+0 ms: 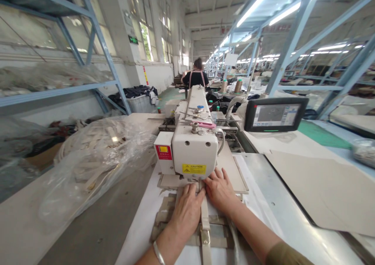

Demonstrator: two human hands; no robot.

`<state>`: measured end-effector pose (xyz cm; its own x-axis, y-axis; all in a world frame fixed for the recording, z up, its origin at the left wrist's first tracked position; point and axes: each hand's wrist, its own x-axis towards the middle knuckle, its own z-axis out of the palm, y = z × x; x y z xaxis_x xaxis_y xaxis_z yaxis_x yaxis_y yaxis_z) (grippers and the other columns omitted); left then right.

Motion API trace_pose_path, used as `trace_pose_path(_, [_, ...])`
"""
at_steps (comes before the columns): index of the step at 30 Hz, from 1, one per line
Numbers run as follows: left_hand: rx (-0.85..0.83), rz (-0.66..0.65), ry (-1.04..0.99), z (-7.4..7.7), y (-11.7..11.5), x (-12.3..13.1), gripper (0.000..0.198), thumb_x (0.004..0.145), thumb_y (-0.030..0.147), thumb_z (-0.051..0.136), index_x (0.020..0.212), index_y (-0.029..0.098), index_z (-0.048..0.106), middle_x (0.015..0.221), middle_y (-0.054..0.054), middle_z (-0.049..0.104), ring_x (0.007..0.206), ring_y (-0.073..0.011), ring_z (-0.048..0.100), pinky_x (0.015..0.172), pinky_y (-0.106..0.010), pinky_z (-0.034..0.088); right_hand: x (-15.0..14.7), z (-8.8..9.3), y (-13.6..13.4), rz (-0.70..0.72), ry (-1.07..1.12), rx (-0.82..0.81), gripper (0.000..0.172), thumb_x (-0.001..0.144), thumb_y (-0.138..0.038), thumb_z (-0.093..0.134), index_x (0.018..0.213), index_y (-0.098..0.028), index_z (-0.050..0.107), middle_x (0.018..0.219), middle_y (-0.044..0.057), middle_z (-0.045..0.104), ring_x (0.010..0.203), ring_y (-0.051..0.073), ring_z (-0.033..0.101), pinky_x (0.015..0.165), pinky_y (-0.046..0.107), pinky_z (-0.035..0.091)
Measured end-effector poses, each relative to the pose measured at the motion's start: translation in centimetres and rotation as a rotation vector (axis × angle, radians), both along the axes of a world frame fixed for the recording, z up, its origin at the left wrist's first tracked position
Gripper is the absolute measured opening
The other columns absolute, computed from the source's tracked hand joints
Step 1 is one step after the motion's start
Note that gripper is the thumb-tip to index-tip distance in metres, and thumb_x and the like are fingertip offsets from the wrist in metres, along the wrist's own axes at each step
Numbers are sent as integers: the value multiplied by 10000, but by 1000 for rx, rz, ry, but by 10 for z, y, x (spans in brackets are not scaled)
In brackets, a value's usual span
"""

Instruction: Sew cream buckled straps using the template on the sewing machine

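- Under the left-hand grip and the right-hand grip, a white fabric panel lies flat on the table, with tan webbing strips across it.
- Both grips are open and palm-down, fingers spread, pressing on the work without closing around anything.
- A beige strap runs up between the two grips, their fingertips almost meeting over it; a metal buckle sits on the strap just below them.
- Where the strap passes under the sewing machine head, the hands and the head hide the needle and the stitching area, so neither can be made out.
- A silver bangle circles the left wrist, and an olive sleeve is cut off at the frame's lower edge on the right arm.
- Beside the machine, a yellow caution label marks its front, and a red-labelled box sits to its left.
- Right of the machine stands a touchscreen; left of it lies a clear plastic bag of pale strips, their details blurred by the wrap.
- Farther off, thread cones stand behind the machine, and a co-worker in apron straps sits with their back turned, hands out of sight.
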<state>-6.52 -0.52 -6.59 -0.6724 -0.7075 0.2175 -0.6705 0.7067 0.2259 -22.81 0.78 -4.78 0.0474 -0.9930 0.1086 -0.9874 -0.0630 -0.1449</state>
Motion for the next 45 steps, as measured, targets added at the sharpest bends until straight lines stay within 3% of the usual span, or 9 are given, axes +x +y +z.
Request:
trace_pose_path(5, [-54,-3,27,-11,-5,11,537,938,83,499,1432,292,511,1456,-132,481,1400,-333,412,1151,-496,410,-4,2,1,-9,-43,58,416,925,-207,465,1298,-280,633,1513,105,444,1458,353,271,1166,632,210])
trace_pose_path(9, [-45,-24,-23,-13,-5,11,506,947,100,493,1431,244,512,1440,-135,524,1362,-310,473,1154,-473,414,-11,2,11,45,-22,52,411,958,-267,448,1328,-336,614,1531,89,422,1483,361,221,1179,629,176])
trace_pose_path(14, [-98,42,-92,-6,4,1,516,909,14,460,1385,185,556,1383,-161,570,1293,-315,536,1116,-495,446,-9,-1,20,35,15,43,417,972,-275,427,1353,-337,585,1532,63,437,1491,354,206,1197,619,125])
trace_pose_path(20, [-93,81,-53,-8,7,1,566,895,-11,441,1401,222,542,1369,-139,563,1279,-307,526,1106,-490,453,-6,-2,20,15,0,61,420,985,-276,400,1367,-324,569,1515,58,456,1487,349,223,1207,602,123])
trace_pose_path(26, [-46,82,-65,0,9,2,586,886,-8,424,1402,246,536,1355,-119,546,1280,-310,504,1104,-499,451,-6,-1,22,12,-7,60,420,985,-276,409,1372,-317,568,1509,79,453,1490,349,219,1209,598,122])
trace_pose_path(38, [17,114,-108,0,22,12,602,882,13,446,1430,255,512,1408,-156,516,1324,-347,472,1106,-549,426,5,-1,29,55,38,45,394,975,-272,468,1345,-330,590,1541,105,407,1502,352,178,1208,612,91])
trace_pose_path(45, [-16,107,-151,1,20,16,616,895,1,425,1449,263,494,1429,-176,521,1340,-354,485,1107,-547,427,7,8,28,44,-4,104,442,948,-244,480,1368,-331,586,1563,144,373,1492,382,205,1194,619,164])
